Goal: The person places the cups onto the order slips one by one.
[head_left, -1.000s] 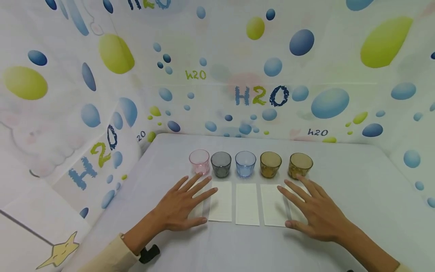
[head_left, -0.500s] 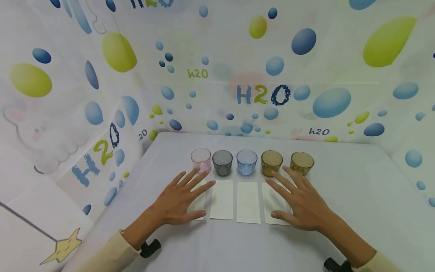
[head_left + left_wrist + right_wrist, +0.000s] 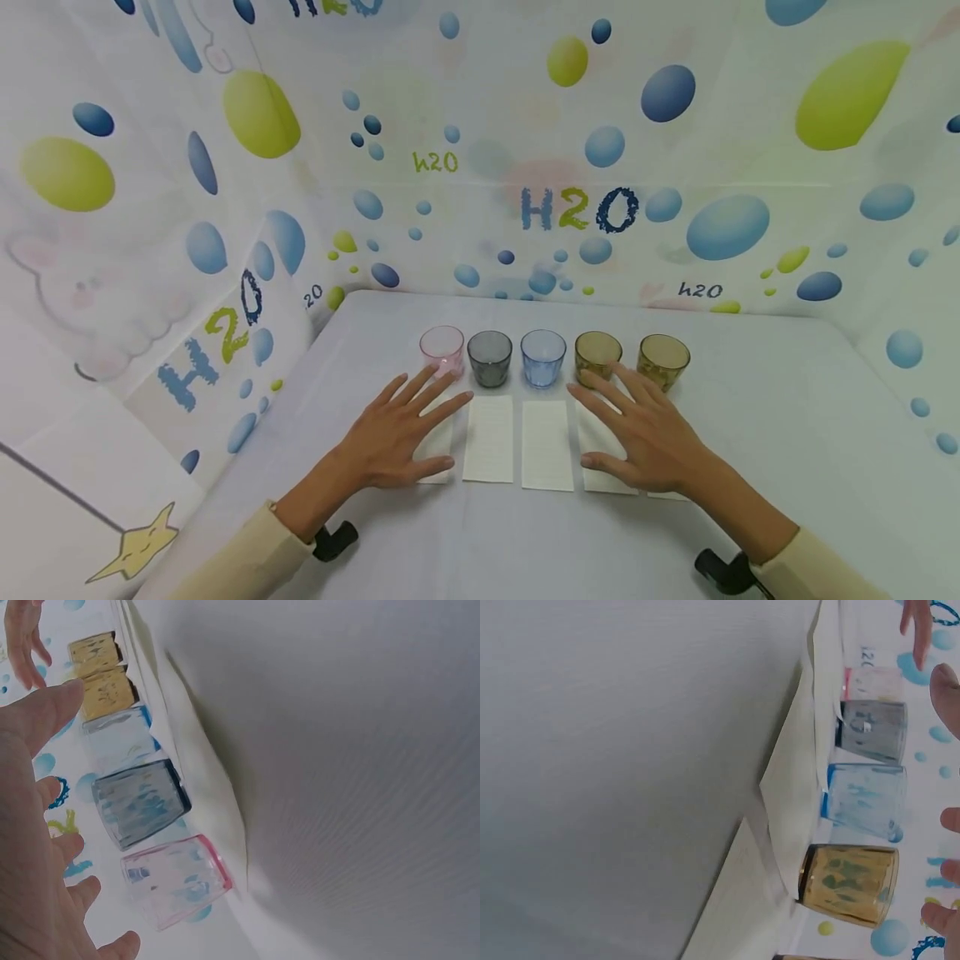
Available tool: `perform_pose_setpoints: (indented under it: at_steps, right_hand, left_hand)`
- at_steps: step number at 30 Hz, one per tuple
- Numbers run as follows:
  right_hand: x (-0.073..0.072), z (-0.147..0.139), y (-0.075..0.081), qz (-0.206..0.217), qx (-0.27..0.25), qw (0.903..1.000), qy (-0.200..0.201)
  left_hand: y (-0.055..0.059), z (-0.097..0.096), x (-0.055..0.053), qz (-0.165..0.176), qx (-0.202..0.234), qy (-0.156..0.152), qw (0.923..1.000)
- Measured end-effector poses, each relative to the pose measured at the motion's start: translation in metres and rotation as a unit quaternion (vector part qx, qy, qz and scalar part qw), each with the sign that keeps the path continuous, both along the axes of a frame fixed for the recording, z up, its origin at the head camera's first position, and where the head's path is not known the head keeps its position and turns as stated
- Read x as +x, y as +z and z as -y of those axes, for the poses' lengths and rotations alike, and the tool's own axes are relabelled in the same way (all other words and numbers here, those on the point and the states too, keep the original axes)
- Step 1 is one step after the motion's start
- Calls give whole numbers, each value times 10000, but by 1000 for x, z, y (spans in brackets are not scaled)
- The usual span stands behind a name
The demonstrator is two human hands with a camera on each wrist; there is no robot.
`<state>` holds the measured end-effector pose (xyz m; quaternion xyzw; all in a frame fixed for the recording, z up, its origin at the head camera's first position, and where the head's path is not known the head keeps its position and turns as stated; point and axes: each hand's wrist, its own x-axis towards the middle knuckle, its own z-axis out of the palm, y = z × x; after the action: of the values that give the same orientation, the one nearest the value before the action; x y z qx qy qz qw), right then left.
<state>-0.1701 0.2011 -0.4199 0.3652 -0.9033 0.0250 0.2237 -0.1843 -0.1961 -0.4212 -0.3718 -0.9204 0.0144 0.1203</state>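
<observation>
My left hand (image 3: 397, 437), fingers spread, hovers over the leftmost paper card (image 3: 439, 442), its fingertips near a pink glass (image 3: 442, 343). My right hand (image 3: 652, 437), likewise spread and holding nothing, is above the right-hand cards, partly covering a white card (image 3: 611, 481). Its fingertips overlap an amber glass (image 3: 597, 345) in the head view; contact cannot be told there. In the right wrist view, that amber glass (image 3: 849, 885) stands apart from the fingers. Between the hands are a grey glass (image 3: 490, 362), a blue glass (image 3: 543, 360) and two uncovered cards, one left (image 3: 488, 439), one right (image 3: 547, 444).
Another amber glass (image 3: 664, 358) ends the row at the right. A further card (image 3: 667, 497) lies mostly hidden under the right hand. White cloth (image 3: 510, 550) covers the table, and a printed curtain (image 3: 480, 233) rises behind it. Black straps with camera mounts (image 3: 723, 573) sit on the wrists.
My right hand has moved left and slightly away from me, from the rightmost amber glass toward the other amber one. The left hand has barely shifted. Glasses and cards stay put.
</observation>
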Motion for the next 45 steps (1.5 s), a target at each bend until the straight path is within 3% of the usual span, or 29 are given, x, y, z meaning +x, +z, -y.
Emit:
perform_pose_setpoints:
  at_steps: [12,29,37,45]
  right_hand:
    - [-22,23,8,215,123,9997,-4]
    - [-30,66,16,231,-104,9997,62]
    - [-36,79,16,427,-54,9990,-91]
    - [-41,97,18,497,-157,9986,117]
  left_hand:
    - [17,-5,-19,-14,346,260,9991]
    - [11,-6,-29,282,1070,617,9919]
    - [10,-4,-35,440,1505,717,9850]
    - [7,-4,-43,757,1829,963,9755]
